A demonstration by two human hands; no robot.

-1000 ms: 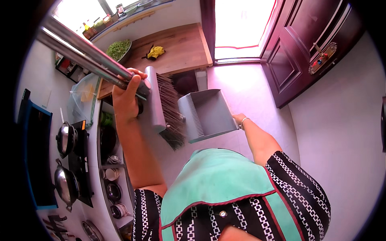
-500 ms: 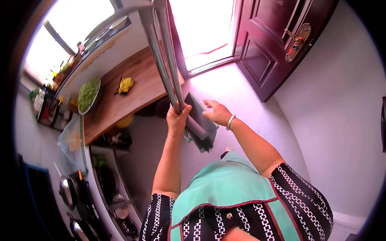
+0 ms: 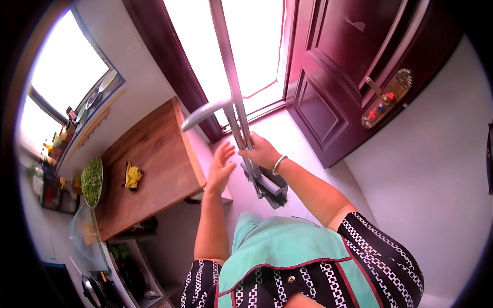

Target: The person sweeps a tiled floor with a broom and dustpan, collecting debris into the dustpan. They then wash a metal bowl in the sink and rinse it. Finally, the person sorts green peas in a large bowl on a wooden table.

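My right hand (image 3: 262, 152) is wrapped round the upright metal poles of a broom (image 3: 224, 41) and a long-handled dustpan (image 3: 206, 114), which stand together in front of me. The dustpan's pole ends in a curved grey grip pointing left. Below my right hand are the grey pan and the broom's dark bristles (image 3: 282, 198), partly overlapping. Just left of the poles, my left hand (image 3: 221, 167) is raised with its fingers apart, holding nothing.
A wooden counter (image 3: 162, 149) on the left bears a yellow cloth (image 3: 133, 176) and a bowl of green chopped vegetables (image 3: 92, 182). Open shelves (image 3: 146, 269) sit below it. Ahead is a bright doorway, with a dark red door (image 3: 321, 110) swung open on the right.
My left hand has let go of the poles, and my right hand has taken hold of them. The broom and dustpan now stand more upright. The view has shifted nearer the doorway.
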